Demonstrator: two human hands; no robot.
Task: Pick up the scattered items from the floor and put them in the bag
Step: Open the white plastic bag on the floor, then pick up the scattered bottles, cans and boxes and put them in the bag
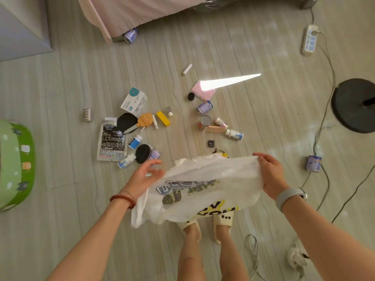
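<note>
A white plastic bag (203, 189) with grey and yellow print hangs stretched between my two hands above my slippers. My left hand (145, 175) touches its left edge with fingers partly spread. My right hand (271, 172) pinches its right edge. Scattered on the floor beyond lie a white box (134, 101), a black foil pouch (112, 139), a yellow block (163, 118), several small pill bottles such as the blue-labelled bottle (135, 141), a purple can (204, 107), a pink pad (204, 90), a white tube (186, 69) and a black round lid (142, 153).
A bed with a pink sheet (125, 15) stands at the back, a can (130, 35) under its edge. A green round stool (15, 165) is at the left. A black fan base (355, 104), a power strip (310, 39), cables and another can (313, 163) lie at the right.
</note>
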